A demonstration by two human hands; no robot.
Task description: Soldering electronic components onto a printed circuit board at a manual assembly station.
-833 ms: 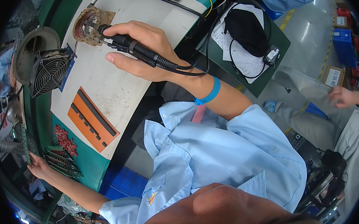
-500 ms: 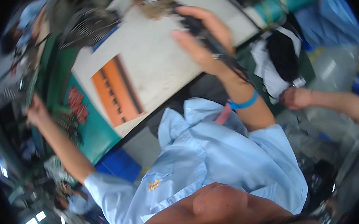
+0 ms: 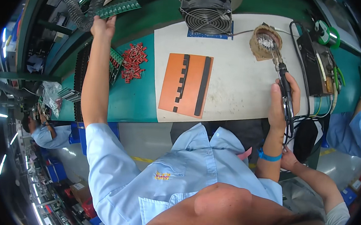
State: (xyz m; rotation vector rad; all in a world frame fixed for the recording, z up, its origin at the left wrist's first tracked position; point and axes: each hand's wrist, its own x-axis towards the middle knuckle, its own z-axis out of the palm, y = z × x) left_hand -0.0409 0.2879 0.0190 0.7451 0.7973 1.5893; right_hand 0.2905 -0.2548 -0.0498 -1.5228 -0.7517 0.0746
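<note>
My left hand [image 3: 104, 27] is stretched far forward on the left, its fingers closed on the near edge of a green circuit board [image 3: 120, 8]. Within my right hand [image 3: 285, 104] is a black-handled soldering iron [image 3: 285, 84]. Its metal end reaches into a brown, rough-rimmed cup [image 3: 255, 43] that has shiny silvery bits inside. On the white sheet between my arms lies an orange fixture board [image 3: 172, 80] with a notched black strip and a straight black strip. Red two-legged components [image 3: 134, 61] are heaped on the green mat, right of my left forearm.
A small fan [image 3: 208, 20] stands behind the orange board. At right are a black box with cables [image 3: 307, 58] and a green solder spool [image 3: 332, 35]. A flexible duct [image 3: 72, 9] hangs at far left. Another person's hand [image 3: 289, 159] is close below my right wrist.
The view has swung round and sharpened, bringing the bench level. My left hand stays extended and now plainly shows the circuit board. The soldering iron's end remains at the cup.
</note>
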